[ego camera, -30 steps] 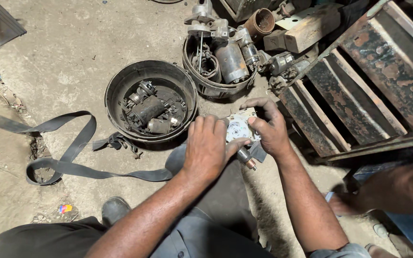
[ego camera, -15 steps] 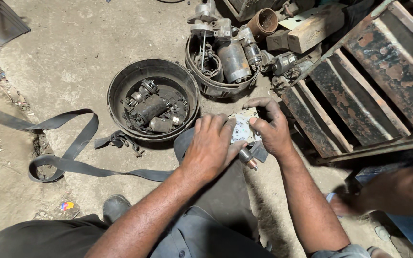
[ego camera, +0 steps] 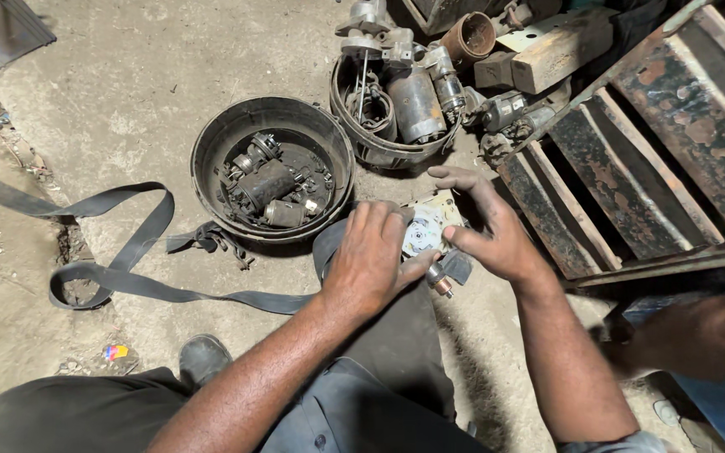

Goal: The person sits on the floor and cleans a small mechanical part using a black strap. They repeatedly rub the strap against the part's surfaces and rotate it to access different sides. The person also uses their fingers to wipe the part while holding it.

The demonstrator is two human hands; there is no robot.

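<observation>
The left hand point(ego camera: 371, 256) lay palm down over a pale grey metal motor end plate with a round hub point(ego camera: 424, 231), fingers curled around its near edge and gripping it. The right hand point(ego camera: 492, 235) held the same plate from the far side, thumb and lower fingers pinched on its rim while the index finger stood loosely extended. A small copper-tipped stud point(ego camera: 440, 285) poked out beneath the plate. The part was held just above the bare concrete floor point(ego camera: 127, 92), over the person's lap and dark grey trousers point(ego camera: 404, 352).

Just beyond the hands, a round black rubber tub point(ego camera: 272, 172) held several dark, greasy motor pieces, and a second black tub point(ego camera: 392, 117) towards the floor's far edge carried larger grey starter-motor bodies point(ego camera: 417, 96). A grey webbing strap point(ego camera: 111, 268) snaked across the floor to the left, and a rusty slatted metal frame point(ego camera: 631, 159) leaned at the right.

Judging by the loose parts already sorted into the tubs, stripping down seemed well advanced; the plate in hand still carried its stud and fittings, so that piece looked unfinished.
</observation>
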